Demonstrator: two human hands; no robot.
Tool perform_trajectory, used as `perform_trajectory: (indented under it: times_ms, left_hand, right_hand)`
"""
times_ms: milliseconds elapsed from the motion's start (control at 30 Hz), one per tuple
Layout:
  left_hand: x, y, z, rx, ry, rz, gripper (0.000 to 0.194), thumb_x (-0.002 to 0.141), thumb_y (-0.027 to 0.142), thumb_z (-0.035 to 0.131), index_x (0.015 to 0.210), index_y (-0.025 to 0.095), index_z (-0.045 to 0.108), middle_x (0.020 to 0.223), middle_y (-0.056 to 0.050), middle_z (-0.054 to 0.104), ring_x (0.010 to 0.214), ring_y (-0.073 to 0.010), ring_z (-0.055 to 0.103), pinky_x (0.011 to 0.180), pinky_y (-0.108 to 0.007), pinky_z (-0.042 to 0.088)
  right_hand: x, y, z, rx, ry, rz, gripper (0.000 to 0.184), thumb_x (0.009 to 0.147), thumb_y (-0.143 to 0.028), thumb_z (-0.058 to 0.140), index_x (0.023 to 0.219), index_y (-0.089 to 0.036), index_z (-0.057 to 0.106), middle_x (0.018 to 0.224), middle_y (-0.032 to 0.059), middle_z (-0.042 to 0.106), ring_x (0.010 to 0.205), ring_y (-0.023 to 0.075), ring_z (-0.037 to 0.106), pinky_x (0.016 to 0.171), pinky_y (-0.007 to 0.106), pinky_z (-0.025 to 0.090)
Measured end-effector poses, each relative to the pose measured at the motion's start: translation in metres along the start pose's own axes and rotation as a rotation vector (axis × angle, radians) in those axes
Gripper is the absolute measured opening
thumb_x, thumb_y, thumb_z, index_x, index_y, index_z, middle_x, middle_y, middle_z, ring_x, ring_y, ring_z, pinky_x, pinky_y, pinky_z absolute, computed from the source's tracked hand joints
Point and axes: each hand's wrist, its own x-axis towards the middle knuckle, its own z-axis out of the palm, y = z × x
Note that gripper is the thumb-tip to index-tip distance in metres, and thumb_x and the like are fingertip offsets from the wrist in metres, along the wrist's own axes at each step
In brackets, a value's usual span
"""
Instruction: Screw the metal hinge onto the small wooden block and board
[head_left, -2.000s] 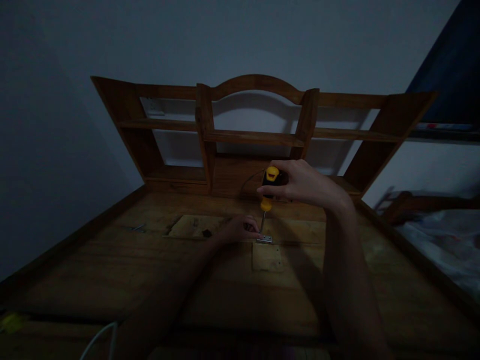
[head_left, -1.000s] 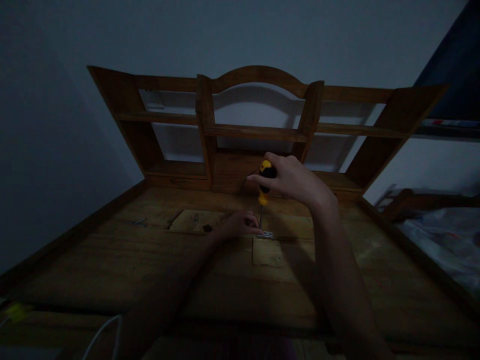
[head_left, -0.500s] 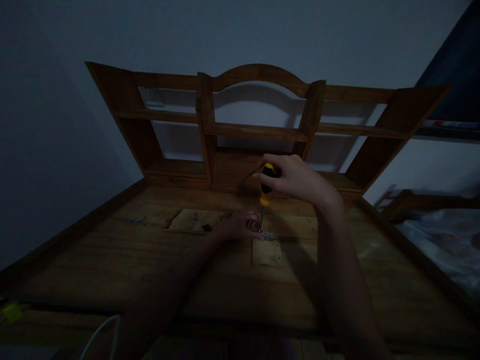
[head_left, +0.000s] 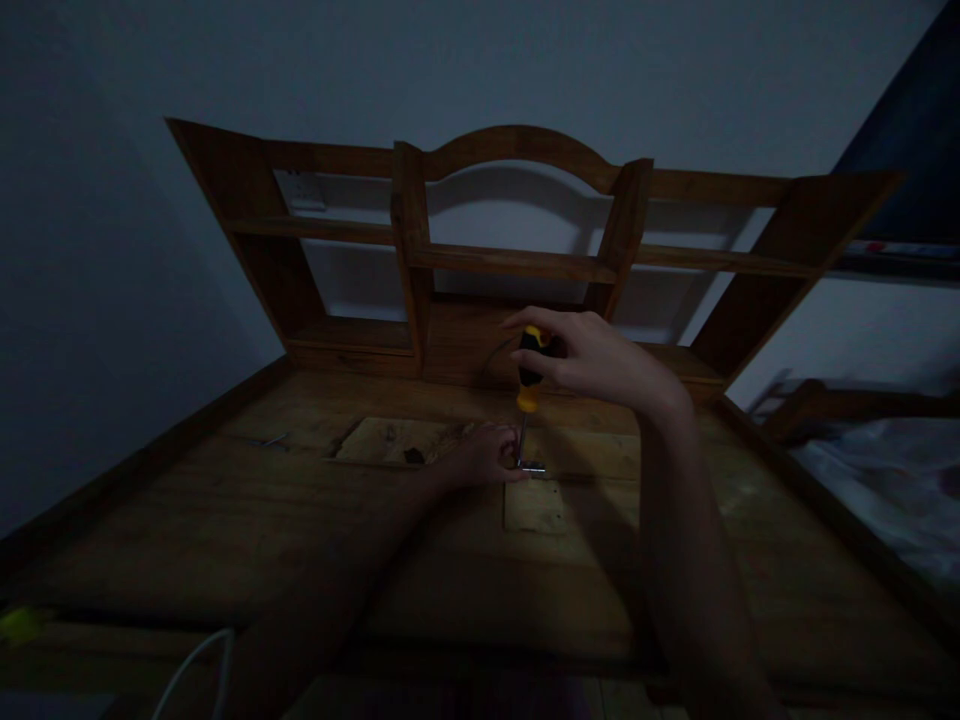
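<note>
My right hand [head_left: 592,355] has its thumb and fingers around the yellow-and-black handle of a screwdriver [head_left: 528,395], with the index finger lifted off. The screwdriver stands nearly upright, its shaft pointing down at a small shiny metal piece [head_left: 534,468]. Low on the desktop, my left hand [head_left: 486,456] is closed in a pinch at the left end of that piece, by the screwdriver's tip. Whether the tip sits on a screw is too small and dark to tell. Just in front lies a pale square patch [head_left: 534,508] with small dark holes.
The wooden desktop [head_left: 255,510] carries a long pale damaged strip [head_left: 382,440] and a thin metal item [head_left: 274,440] at left. A wooden shelf unit [head_left: 517,262] rises behind. A white cable [head_left: 196,665] and a yellow object [head_left: 21,625] are at lower left.
The right index finger has lifted and stretched away from the screwdriver handle. The small metal piece has tilted and now catches the light. The left hand stays at the same place.
</note>
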Motion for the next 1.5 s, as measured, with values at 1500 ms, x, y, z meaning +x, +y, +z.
perform_trajectory:
  times_ms: [1500]
  left_hand:
    - [0.003, 0.017, -0.016, -0.323, -0.071, -0.174, 0.05, 0.072, 0.059, 0.076, 0.068, 0.017, 0.047, 0.066, 0.005, 0.044, 0.062, -0.0097, 0.04, 0.057, -0.023, 0.03]
  right_hand:
    - [0.0, -0.004, 0.001, -0.072, 0.022, 0.062, 0.033, 0.093, -0.035, 0.057, 0.122, -0.02, 0.065, 0.107, 0.0073, 0.073, 0.096, 0.0229, 0.067, 0.084, 0.031, 0.047]
